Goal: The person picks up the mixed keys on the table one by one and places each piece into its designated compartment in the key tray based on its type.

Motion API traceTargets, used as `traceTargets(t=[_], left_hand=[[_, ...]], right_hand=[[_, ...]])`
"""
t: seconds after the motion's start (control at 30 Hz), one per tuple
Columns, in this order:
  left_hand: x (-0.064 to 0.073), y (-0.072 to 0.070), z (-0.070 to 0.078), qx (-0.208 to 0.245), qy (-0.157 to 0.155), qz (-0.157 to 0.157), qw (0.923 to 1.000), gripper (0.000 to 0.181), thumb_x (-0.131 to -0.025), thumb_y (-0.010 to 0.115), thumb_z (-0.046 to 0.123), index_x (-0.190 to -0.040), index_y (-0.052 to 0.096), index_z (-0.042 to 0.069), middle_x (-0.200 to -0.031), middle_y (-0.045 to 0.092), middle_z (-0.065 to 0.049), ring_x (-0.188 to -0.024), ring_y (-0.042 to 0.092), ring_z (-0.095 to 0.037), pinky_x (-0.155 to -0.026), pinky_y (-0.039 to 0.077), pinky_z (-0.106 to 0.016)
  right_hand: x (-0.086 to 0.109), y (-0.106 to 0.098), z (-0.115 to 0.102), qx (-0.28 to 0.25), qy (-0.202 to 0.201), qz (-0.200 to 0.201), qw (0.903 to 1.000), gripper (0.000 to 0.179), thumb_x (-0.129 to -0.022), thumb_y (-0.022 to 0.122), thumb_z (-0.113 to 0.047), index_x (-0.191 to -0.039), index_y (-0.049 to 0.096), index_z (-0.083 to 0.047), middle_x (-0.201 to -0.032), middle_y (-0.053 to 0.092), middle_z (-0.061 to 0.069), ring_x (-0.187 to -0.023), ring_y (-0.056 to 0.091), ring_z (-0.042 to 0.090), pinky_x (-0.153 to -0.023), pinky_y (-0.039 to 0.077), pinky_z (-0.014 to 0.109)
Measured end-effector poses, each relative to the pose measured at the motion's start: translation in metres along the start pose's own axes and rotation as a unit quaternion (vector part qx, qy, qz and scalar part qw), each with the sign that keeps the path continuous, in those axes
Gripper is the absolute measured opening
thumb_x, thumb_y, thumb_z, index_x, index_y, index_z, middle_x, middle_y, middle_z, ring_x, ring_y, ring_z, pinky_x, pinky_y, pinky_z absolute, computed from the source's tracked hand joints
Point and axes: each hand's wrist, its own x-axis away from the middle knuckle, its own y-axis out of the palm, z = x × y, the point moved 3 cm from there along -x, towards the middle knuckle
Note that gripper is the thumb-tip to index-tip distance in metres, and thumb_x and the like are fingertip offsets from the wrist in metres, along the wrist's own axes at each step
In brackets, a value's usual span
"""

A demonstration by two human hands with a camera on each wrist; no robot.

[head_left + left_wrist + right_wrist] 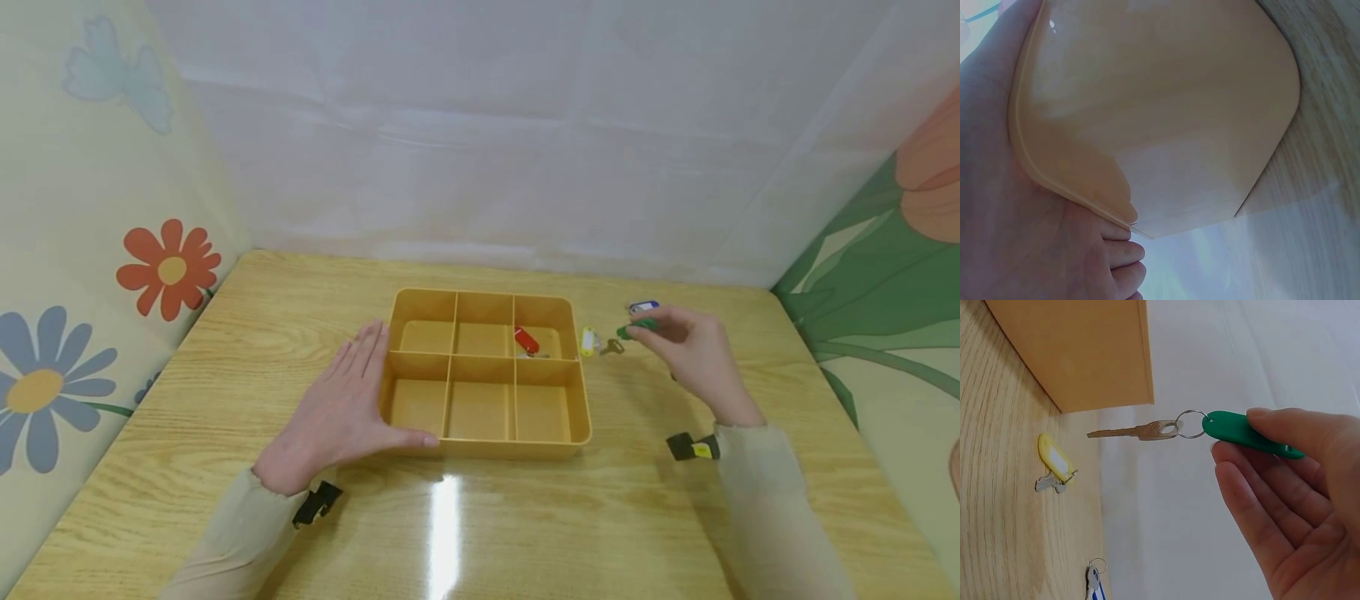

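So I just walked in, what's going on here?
A person's right hand pinches a green key tag, with a key attached, above the table. Their left hand rests against a yellow-orange six-compartment box. A red key tag lies in its back-right compartment; a yellow tag and a blue tag lie right of the box.

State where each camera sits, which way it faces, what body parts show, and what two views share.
Head: worn there, facing forward and down at the tray; left hand, right hand and sleeves show.
Left wrist: worn there, facing the tray's side; left hand shows.
Right wrist: worn there, facing the green tag; right hand shows.
Head and right wrist share the yellow tag.
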Motion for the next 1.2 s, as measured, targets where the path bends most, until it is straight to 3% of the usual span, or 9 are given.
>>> traceTargets(t=[0.27, 1.2], left_hand=[[0.001, 0.000, 0.000, 0.000, 0.001, 0.001, 1.0000, 0.149, -0.065, 0.050, 0.099, -0.160, -0.009, -0.001, -0.166, -0.010, -0.019, -0.154, -0.002, -0.034, -0.124, 0.006, -0.049], [0.000, 0.000, -0.001, 0.000, 0.001, 0.001, 1.0000, 0.148, -0.066, 0.051, 0.098, -0.159, -0.012, 0.001, -0.166, -0.011, -0.017, -0.154, -0.005, -0.031, -0.124, 0.006, -0.049]], right_hand=[[0.000, 0.000, -0.005, 0.003, -0.011, 0.004, 0.9999, 0.024, -0.097, 0.073, -0.031, -0.111, 0.076, -0.012, -0.115, 0.073, 0.004, -0.097, 0.070, 0.021, -0.077, 0.056, 0.018], [0.002, -0.001, -0.022, -0.023, -0.057, 0.025, 0.9978, 0.016, -0.094, 0.076, -0.016, -0.108, 0.077, -0.009, -0.114, 0.073, 0.004, -0.093, 0.070, 0.014, -0.077, 0.057, 0.018]])
